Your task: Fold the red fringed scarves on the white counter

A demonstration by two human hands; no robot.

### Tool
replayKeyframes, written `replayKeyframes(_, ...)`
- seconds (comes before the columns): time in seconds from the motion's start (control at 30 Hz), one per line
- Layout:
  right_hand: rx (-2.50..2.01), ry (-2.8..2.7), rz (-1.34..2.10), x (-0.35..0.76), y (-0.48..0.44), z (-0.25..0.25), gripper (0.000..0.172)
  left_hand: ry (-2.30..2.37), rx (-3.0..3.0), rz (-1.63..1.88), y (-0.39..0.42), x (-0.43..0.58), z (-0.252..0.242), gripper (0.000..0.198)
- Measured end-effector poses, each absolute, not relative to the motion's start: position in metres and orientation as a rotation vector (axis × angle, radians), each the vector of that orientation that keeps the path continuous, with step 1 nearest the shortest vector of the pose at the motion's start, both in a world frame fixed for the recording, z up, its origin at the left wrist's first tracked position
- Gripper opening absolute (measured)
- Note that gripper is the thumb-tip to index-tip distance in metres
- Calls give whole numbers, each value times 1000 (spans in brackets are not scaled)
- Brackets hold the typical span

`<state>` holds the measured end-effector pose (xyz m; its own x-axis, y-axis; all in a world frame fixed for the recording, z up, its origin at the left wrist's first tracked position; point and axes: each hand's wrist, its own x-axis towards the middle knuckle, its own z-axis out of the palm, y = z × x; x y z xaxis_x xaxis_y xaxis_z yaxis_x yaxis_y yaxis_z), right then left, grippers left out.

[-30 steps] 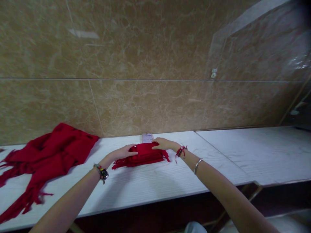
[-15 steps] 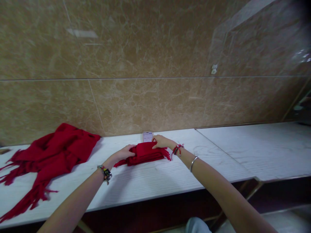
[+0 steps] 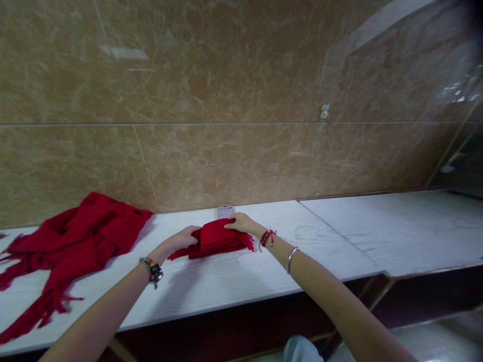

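As both hands bear on it from opposite ends, the folded red scarf (image 3: pixel 217 240) lies at the middle of the white desk (image 3: pixel 226 281), a compact stack of layers with fringe (image 3: pixel 249 245) spilling out at its right end and more at its left.

Item, left hand (image 3: pixel 183 237): set against the stack's left end, palm down, fingers tucked into the cloth. Whether its grip pinches a layer or only presses cannot be told. A beaded bracelet (image 3: pixel 153 270) sits on that wrist.

Item, right hand (image 3: pixel 238 222): laid over the top far corner of the stack, fingers extended leftward along the fold, grip released and flat, not clenched. Placed so, it appears to weigh the upper layers down so that the soft fabric does not spring apart. A red string bracelet (image 3: pixel 266 238) and a silver bangle (image 3: pixel 290 259) are on that forearm.

Item, phone (image 3: pixel 225 211): flat on the desk just behind the stack, close to the wall, screen up, beyond the cloth and the hands.

Item, loose red scarf (image 3: pixel 75 241): an unfolded heap well apart to the left, bunched near the wall, its fringed ends trailing toward the near edge of the desk.

Item, second desk panel (image 3: pixel 396 226): butted against the first at the right, set slightly farther back.

Item, wall (image 3: pixel 226 100): brown marble-look tiles rising directly behind the desk, with a small pale fitting (image 3: pixel 323 111) on the seam at upper right.
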<state>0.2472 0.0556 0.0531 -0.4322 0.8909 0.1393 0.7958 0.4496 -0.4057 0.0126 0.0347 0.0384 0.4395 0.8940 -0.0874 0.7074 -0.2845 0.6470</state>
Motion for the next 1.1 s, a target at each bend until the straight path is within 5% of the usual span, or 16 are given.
replayKeyframes(0.47, -1421, -2267, 492, 187, 42, 54, 22, 1603, 2189, 294, 20, -34, 58, 54)
replayKeyframes(0.7, -1348, -2116, 686, 239, 62, 57, 21, 1911, 2339, 359, 18, -1, 65, 55)
replayKeyframes(0.9, -1132, -1613, 1227, 310, 69, 58, 16, 1686, 2586, 416, 15, 38, 56, 39)
replayKeyframes(1.1, -1337, -1596, 1258, 375, 66, 56, 10, 1603, 2538, 328, 13, 68, 44, 54)
